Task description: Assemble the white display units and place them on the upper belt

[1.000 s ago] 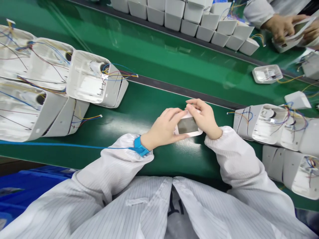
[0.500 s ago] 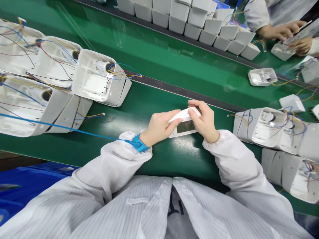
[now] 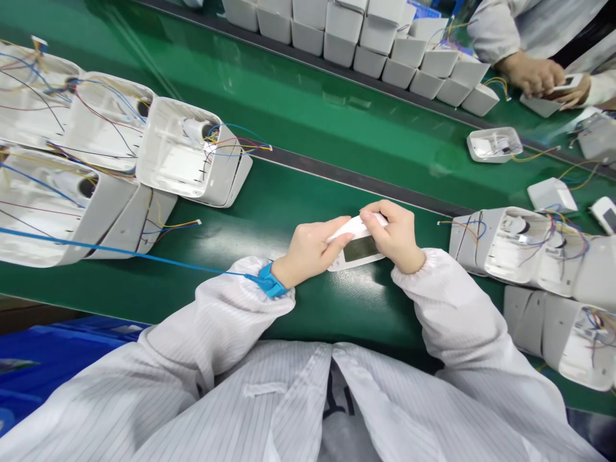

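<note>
Between my two hands is a small white device with a dark display window (image 3: 362, 249), held tilted just above the green bench. My left hand (image 3: 315, 250) grips its left end, thumb on top near the small printed marks. On its right end my right hand (image 3: 392, 234) is closed, thumb pressing the top face and fingers behind. The device's underside and the fingertips beneath it are hidden. A blue wrist strap (image 3: 270, 280) with a blue cord circles my left wrist.
White housings (image 3: 180, 151) with loose wires stand stacked at left, more housings (image 3: 514, 247) at right. A dark rail (image 3: 356, 176) separates my bench (image 3: 231, 250) from a green strip bearing small white parts (image 3: 495, 145). Across it, a co-worker's hands (image 3: 539, 77) handle a white part. Blue bins (image 3: 62, 359) sit lower left.
My hands still hold the device, now tipped so more of its front shows. The small white parts on the green strip have shifted left. The co-worker's hands have closed over their part.
</note>
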{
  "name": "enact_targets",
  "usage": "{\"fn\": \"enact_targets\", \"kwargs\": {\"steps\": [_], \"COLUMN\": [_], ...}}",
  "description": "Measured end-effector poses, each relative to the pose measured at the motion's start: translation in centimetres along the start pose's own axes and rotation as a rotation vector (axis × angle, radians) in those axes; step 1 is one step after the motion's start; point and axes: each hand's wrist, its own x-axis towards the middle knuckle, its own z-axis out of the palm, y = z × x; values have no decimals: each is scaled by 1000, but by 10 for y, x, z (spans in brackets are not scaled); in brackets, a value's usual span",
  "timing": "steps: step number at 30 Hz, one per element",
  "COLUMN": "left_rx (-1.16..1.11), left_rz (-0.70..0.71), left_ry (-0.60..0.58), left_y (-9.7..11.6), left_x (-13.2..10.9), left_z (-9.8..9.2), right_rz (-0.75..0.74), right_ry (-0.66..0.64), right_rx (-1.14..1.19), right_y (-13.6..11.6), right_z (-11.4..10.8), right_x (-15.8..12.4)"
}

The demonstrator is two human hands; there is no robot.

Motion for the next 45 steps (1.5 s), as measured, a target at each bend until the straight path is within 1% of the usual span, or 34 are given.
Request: {"fn": "enact_targets", "kwargs": {"steps": [2,4,7,10,12,17,20,21,24,25,26,27,29,31,32,33,35,38,42,45], "left_rx": [-44,-89,-157,-192,-193,-213,-249,-260,-278,-279,-279,-282,-295,-284,-263,-233,-168,-126,-146,-127], "left_rz": [-32,-98,-204,-242,-243,-242,-262,-258,-223,-211,-203,-197,-172,-136,-117,-95,-46,7,-1,-3], "left_ry": [27,82,166,170,164,187,275,315,387,386,370,343,292,269,267,259,216,160,192,235], "left_y": [-5,-10,-14,-14,-14,-19,-24,-25,-28,-29,-30,-31,-34,-35,-36,-35,-34,-29,-25,-24], "left_x": [2,5,7,7,7,8,12,13,16,16,16,16,15,14,14,14,13,13,12,11], "left_z": [0,-1,-1,1,2,2,1,0,0,0,0,1,3,5,5,5,4,2,0,1], "right_rz": [23,40,84,108,106,143,184,197,227,234,233,217,135,20,-34,-80,-151,-238,-316,-341], "right_ry": [16,23,-47,-115,-119,-53,-31,-65,-257,-288,-284,-242,-86,51,83,80,-4,-112,-127,-58], "right_rx": [30,34,-17,-69,-59,148,296,341,407,411,411,409,376,278,214,153,60,9,-25,-83], "right_y": [2,6,15,24,27,29,32,34,37,38,38,37,33,27,24,21,15,12,13,14], "right_z": [3,7,12,12,12,14,17,18,22,23,24,24,22,17,15,13,11,9,9,11], "right_x": [0,0,0,2,3,5,6,6,3,2,1,-1,-3,-3,-3,-2,-1,-1,-2,-4]}}
